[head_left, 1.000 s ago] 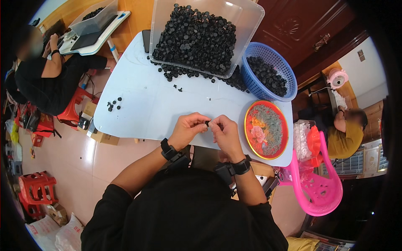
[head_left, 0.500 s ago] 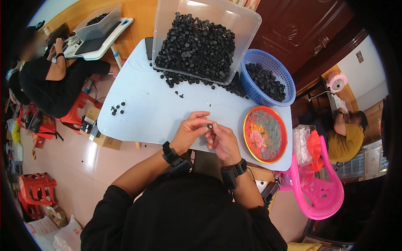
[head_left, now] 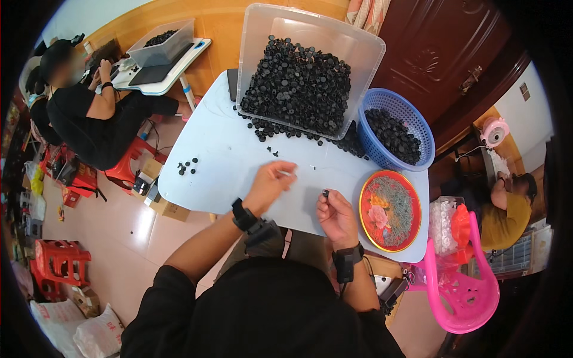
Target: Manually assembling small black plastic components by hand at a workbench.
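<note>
Right hand [head_left: 338, 216]: grip narrow, pinching a small black piece [head_left: 326, 194] just right of frame centre. Left hand [head_left: 268, 186]: left of centre, over the desk [head_left: 233, 158], blurred; cannot tell whether its grip holds anything. Clear bin [head_left: 371, 62] of black parts [head_left: 298, 89], upper centre. Red tray [head_left: 380, 240], right of centre.

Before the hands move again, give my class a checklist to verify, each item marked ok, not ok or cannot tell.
1. Right hand has a small black part in its fingers: ok.
2. Left hand holds nothing: cannot tell; its fingers are blurred.
3. Hands apart from each other: ok.
4. All black pieces contained: not ok; many lie on the table by the clear bin.
5. Red tray rests on the table: ok.
</note>
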A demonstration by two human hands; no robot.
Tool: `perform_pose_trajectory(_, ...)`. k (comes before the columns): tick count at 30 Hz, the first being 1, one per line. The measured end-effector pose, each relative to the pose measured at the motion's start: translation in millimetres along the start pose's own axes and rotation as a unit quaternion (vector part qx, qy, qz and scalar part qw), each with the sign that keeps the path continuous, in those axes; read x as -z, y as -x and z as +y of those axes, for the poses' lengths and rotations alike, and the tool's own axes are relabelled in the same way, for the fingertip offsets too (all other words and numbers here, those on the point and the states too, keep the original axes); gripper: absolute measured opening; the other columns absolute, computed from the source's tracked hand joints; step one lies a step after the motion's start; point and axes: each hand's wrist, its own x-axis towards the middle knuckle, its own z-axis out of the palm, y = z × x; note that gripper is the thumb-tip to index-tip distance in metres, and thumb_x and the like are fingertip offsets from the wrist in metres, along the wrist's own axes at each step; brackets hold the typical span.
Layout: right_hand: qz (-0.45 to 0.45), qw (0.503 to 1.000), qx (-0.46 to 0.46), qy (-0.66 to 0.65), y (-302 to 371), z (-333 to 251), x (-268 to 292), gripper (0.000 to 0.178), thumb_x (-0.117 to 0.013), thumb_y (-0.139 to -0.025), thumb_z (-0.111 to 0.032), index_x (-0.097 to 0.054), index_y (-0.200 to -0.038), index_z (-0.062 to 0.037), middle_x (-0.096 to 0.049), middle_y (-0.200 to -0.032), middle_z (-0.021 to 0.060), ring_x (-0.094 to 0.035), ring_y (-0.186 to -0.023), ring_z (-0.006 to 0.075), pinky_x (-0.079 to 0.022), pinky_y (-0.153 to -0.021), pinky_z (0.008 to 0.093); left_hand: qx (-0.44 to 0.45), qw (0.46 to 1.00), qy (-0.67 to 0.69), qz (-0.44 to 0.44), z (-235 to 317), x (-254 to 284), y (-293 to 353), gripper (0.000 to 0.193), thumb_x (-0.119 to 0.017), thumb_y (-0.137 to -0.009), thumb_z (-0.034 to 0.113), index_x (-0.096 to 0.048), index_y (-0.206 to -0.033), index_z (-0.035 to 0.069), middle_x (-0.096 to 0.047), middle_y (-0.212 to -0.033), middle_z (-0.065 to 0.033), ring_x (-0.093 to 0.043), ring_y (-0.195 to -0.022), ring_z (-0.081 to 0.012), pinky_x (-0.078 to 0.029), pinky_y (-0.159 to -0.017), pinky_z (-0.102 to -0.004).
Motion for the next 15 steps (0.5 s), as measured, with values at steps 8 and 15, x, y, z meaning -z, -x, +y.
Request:
perform_pose_trajectory(8, -0.005, 1.0, 0.024, -0.005, -3, -4, 10, 0.011, -0.055, -0.084, -0.003, -0.058, -0.095, 0.0002, -0.058, -0.083, 0.0105, -0.053, -0.069, 0.0151, -0.044, -0.059, 0.0251, -0.01, 0.939, -0.301, 0.169, 0, 69, -77, 0.027, -0.069, -0.068, 0.004, -0.06, -0.094, 0.001, -0.058, -0.081, -0.0091, -0.057, -0.068, -0.0203, -0.048, -0.061, -0.0308)
perform_pose_trajectory(15, 0.007, 1.0, 0.021, 0.019, -1, -3, 8, 0.01, -0.054, -0.085, -0.002, -0.058, -0.094, 0.0005, -0.058, -0.085, 0.0108, -0.052, -0.069, 0.015, -0.043, -0.059, 0.0243, -0.092, 0.823, -0.531, 0.182, -6, 69, -92, 0.021, -0.067, -0.067, 0.007, -0.062, -0.086, 0.002, -0.061, -0.072, -0.0122, -0.061, -0.068, -0.0252, -0.048, -0.063, -0.0335)
